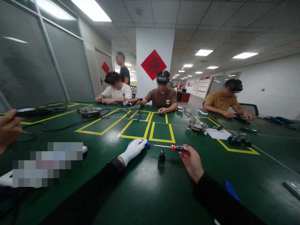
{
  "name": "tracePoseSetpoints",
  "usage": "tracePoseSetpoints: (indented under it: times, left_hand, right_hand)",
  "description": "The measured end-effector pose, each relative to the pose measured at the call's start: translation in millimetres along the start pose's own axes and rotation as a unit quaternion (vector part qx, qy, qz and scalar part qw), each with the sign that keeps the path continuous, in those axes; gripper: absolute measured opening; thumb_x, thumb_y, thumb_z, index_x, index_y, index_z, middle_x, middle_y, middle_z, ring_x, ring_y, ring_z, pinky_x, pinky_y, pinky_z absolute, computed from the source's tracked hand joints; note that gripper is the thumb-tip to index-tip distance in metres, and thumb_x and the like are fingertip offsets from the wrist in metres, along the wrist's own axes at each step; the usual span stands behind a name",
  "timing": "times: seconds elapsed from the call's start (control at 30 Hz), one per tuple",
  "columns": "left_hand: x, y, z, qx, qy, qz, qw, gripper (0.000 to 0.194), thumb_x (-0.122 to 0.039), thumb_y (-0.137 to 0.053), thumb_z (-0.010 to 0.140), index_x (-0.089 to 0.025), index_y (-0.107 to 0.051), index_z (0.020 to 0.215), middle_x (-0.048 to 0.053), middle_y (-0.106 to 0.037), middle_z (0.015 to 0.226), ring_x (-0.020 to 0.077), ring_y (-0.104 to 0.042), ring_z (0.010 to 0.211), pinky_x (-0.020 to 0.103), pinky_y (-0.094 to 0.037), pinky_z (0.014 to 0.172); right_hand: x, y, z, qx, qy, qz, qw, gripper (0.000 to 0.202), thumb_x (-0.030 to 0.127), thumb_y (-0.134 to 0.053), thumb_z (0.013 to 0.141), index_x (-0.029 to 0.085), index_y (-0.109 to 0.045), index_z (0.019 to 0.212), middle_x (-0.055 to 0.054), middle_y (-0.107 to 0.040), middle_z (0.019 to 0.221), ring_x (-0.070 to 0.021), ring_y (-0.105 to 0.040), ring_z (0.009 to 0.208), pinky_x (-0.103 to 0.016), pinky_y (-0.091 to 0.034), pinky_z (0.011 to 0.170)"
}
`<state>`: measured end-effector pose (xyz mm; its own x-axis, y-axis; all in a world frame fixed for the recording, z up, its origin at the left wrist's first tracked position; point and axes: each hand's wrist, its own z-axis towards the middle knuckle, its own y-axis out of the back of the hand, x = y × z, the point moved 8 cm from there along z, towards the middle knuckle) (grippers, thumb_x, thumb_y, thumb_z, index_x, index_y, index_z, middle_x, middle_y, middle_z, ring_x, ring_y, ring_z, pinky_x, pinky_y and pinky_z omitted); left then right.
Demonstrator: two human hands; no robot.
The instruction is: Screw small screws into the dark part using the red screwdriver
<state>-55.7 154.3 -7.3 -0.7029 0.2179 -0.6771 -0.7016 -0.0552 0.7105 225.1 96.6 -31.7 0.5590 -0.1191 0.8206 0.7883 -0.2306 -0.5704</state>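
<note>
My left hand (133,151), in a white glove, is closed on a small blue part (147,145) above the green table. My bare right hand (192,161) grips a screwdriver (179,148) with a red and black handle. Its thin shaft points left, and the tip is close to the blue part; whether they touch is too small to tell. Between my hands, a little nearer to me, a black cone-shaped piece (161,158) stands upright on the table.
Metal bowls (198,125) (89,111), a white paper (218,134) and black parts (239,139) lie on the taped table (140,193). Cables run across the left. A blue object (232,191) is beside my right sleeve. Other people sit opposite; another person's hand (9,129) is at far left.
</note>
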Motion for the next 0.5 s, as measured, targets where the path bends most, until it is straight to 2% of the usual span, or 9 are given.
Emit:
tracePoseSetpoints:
  times: [0.1, 0.2, 0.3, 0.4, 0.5]
  left_hand:
    - [-4.7, 2.7, 0.3, -0.022, -0.022, -0.025, 0.999, 0.052, -0.053, -0.034, 0.087, -0.016, -0.070, 0.096, 0.008, -0.068, 0.103, 0.0233, -0.059, 0.100, 0.033, -0.042, 0.094]
    - [-19.9, -0.6, -1.7, -0.007, -0.105, -0.039, 0.994, 0.045, -0.051, -0.042, 0.085, -0.018, -0.071, 0.096, 0.007, -0.063, 0.117, 0.0238, -0.053, 0.111, 0.034, -0.037, 0.101]
    - [-31.5, -2.8, -5.3, 0.010, -0.160, -0.048, 0.986, 0.037, -0.046, -0.049, 0.083, -0.018, -0.072, 0.088, 0.007, -0.061, 0.121, 0.0243, -0.051, 0.114, 0.036, -0.036, 0.104]
    - [-35.3, -0.3, -6.9, -0.002, -0.177, -0.058, 0.983, 0.028, -0.039, -0.053, 0.081, -0.018, -0.072, 0.083, 0.007, -0.060, 0.122, 0.0245, -0.050, 0.115, 0.040, -0.035, 0.105]
    - [-37.1, 1.7, -7.8, -0.018, -0.200, -0.047, 0.979, 0.026, -0.036, -0.052, 0.081, -0.019, -0.072, 0.078, 0.006, -0.063, 0.117, 0.0234, -0.051, 0.113, 0.043, -0.029, 0.108]
  right_hand:
    - [0.0, 0.7, 0.5, -0.003, 0.002, 0.002, 1.000, 0.019, 0.017, -0.066, 0.069, 0.016, -0.059, 0.087, 0.000, -0.067, 0.068, -0.0104, -0.063, 0.055, -0.018, -0.053, 0.052]
    - [-0.2, 1.0, -0.4, -0.008, -0.008, 0.007, 1.000, 0.018, 0.016, -0.065, 0.070, 0.017, -0.059, 0.086, 0.000, -0.066, 0.066, -0.0106, -0.063, 0.055, -0.018, -0.054, 0.052]
    - [0.6, 0.0, -1.3, -0.008, -0.009, 0.009, 1.000, 0.016, 0.016, -0.064, 0.071, 0.017, -0.059, 0.086, 0.000, -0.066, 0.066, -0.0105, -0.063, 0.055, -0.018, -0.053, 0.052]
    - [0.3, -1.0, -1.0, -0.002, -0.008, 0.006, 1.000, 0.017, 0.015, -0.064, 0.071, 0.017, -0.059, 0.088, 0.000, -0.067, 0.067, -0.0102, -0.063, 0.056, -0.018, -0.053, 0.053]
    - [-0.5, -2.6, -1.0, 0.006, -0.010, 0.005, 1.000, 0.019, 0.016, -0.064, 0.071, 0.017, -0.058, 0.089, 0.000, -0.067, 0.069, -0.0106, -0.064, 0.058, -0.019, -0.054, 0.055]
